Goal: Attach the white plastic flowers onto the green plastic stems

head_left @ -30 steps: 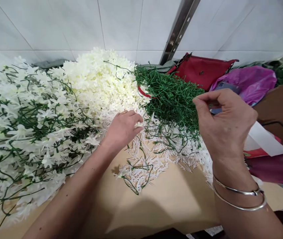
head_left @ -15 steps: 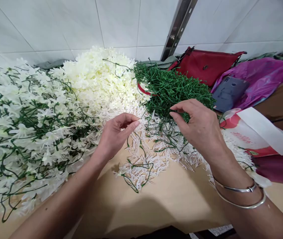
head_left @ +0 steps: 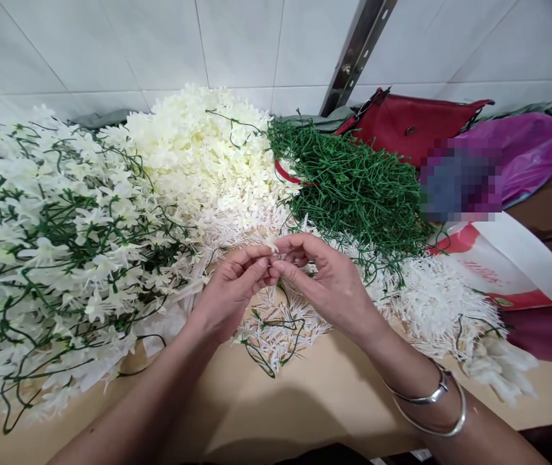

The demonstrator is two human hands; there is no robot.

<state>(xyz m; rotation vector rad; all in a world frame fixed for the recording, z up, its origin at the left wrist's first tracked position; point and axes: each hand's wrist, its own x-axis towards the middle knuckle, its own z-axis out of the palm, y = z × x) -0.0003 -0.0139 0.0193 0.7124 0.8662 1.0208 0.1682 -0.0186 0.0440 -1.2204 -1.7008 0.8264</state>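
Small white artificial blossom is showing at the meeting fingertips of the two hands, just above the pale tabletop's litter, near the centre of my feed. On the left hand, I am seeing thumb and forefinger pinching shut on it; on the right hand, thumb and forefinger are curling toward the same spot with a slight gap between them, and I cannot tell whether they are gripping anything. Two silver bangles are circling the right wrist. Just below the hands, thin white stamens are lying scattered, with a looped green stem resting among them. Farther right, beyond the right forearm, a thicker pile of white stamens is spreading beside a crumpled whitish item that I am not managing to identify. Behind the hands, a heap of loose cream-white petals is standing against a bundle of bare green stems, a red strap curving between them. Stemmed white flowers are filling the left side. Past the stems, a red handbag is leaning near the tiled wall, a purple plastic bag is bunching beside a pixelated patch, and a red-and-white package is lying in front.
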